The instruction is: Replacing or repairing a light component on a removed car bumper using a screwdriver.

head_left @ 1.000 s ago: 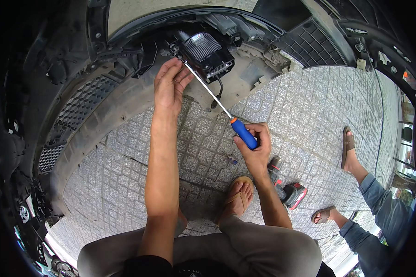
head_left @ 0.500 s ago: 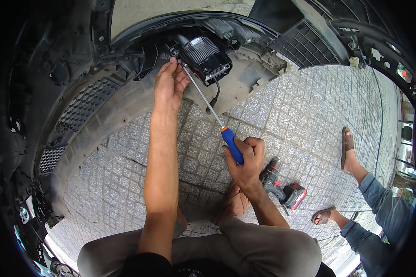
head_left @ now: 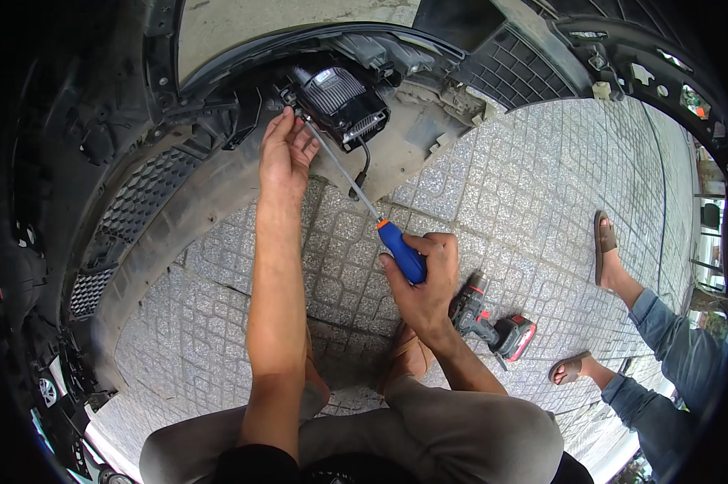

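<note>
Beside the finned black unit, set within a dark plastic shell, left hand is at the screwdriver tip, fingers curled, probably steadying it; can't tell if they pinch anything. Right hand pinches the blue handle between thumb and fingers, likely for aim. 1 drill lies on paving near right forearm.

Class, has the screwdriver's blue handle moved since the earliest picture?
Yes: against the drill on the paving, the blue handle has shifted left and lower in the view.
</note>
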`<state>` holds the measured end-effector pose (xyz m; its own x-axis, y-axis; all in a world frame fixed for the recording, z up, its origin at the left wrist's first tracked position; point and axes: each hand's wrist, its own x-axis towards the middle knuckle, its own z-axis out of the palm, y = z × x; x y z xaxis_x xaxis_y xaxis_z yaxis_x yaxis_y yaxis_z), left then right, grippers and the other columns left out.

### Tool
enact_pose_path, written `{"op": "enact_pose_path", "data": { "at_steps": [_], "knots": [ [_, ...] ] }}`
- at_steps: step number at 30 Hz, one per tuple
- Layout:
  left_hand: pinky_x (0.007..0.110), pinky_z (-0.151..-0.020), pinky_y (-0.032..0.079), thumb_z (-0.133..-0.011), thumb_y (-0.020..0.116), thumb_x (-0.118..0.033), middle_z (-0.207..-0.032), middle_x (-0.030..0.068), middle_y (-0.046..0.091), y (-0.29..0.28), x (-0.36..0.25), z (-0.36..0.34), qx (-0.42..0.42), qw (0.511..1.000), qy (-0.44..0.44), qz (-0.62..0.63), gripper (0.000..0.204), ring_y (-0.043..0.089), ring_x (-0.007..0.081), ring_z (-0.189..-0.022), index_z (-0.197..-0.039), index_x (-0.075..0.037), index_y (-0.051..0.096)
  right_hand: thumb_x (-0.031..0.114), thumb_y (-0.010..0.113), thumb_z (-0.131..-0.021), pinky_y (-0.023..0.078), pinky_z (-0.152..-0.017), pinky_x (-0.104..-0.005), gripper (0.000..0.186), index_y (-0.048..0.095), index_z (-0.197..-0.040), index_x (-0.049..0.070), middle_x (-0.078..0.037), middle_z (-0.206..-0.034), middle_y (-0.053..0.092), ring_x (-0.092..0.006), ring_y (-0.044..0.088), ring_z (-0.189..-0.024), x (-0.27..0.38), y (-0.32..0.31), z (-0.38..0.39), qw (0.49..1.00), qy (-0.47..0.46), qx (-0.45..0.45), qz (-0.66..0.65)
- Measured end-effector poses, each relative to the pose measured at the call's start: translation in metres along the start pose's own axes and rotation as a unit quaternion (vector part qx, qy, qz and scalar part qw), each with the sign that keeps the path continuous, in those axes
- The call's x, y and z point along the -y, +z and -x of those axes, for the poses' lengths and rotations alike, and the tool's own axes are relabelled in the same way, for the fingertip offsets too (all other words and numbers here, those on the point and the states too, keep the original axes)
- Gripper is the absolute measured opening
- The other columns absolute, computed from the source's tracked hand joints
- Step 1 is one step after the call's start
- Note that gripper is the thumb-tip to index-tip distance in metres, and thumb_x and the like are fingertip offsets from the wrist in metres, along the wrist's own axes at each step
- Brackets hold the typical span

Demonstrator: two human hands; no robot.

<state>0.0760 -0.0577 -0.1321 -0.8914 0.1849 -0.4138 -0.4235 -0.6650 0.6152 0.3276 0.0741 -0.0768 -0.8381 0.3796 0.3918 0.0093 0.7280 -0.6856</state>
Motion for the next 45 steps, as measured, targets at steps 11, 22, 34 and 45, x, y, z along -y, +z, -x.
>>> {"op": "enact_pose_path", "data": {
  "at_steps": [11,22,34,45],
  "knots": [
    [0.031,-0.065,0.057,-0.096,0.065,-0.023,-0.080,-0.0032,0.063,0.004,-0.012,-0.005,-0.033,0.995,-0.011,-0.098,0.012,0.064,0.0112,-0.070,-0.101,-0.012,0.066,0.010,0.084,-0.077,0.051,-0.065,-0.0420,0.043,0.062,-0.114,0.008,-0.012,-0.100,0.054,-0.0307,0.060,-0.083,0.002,0.003,0.004,0.999,0.040,0.000,-0.031],
    [0.047,-0.083,0.057,-0.097,0.061,-0.042,-0.108,0.0119,0.063,0.021,-0.003,0.016,-0.050,0.988,-0.009,-0.143,0.045,0.067,0.0263,-0.090,-0.118,-0.002,0.058,0.010,0.083,-0.078,0.052,-0.066,-0.0428,0.041,0.062,-0.113,0.008,-0.013,-0.100,0.055,-0.0317,0.062,-0.084,0.001,-0.001,0.004,0.996,0.058,-0.002,-0.062],
    [0.044,-0.076,0.067,-0.094,0.065,-0.047,-0.109,0.0181,0.072,0.058,-0.001,0.030,0.078,0.984,-0.046,-0.153,0.057,0.075,0.0311,-0.093,-0.126,0.000,0.059,0.009,0.082,-0.079,0.052,-0.069,-0.0436,0.039,0.062,-0.112,0.007,-0.014,-0.101,0.055,-0.0331,0.062,-0.085,0.006,0.000,0.003,0.995,0.074,0.003,-0.068],
    [0.042,-0.078,0.066,-0.092,0.064,-0.045,-0.109,0.0173,0.072,0.054,0.004,0.026,0.079,0.984,-0.039,-0.152,0.057,0.075,0.0285,-0.092,-0.125,0.002,0.058,0.009,0.082,-0.078,0.052,-0.069,-0.0439,0.040,0.061,-0.112,0.007,-0.014,-0.101,0.054,-0.0333,0.062,-0.086,0.004,0.002,0.004,0.994,0.081,0.002,-0.072]
  ]
}}
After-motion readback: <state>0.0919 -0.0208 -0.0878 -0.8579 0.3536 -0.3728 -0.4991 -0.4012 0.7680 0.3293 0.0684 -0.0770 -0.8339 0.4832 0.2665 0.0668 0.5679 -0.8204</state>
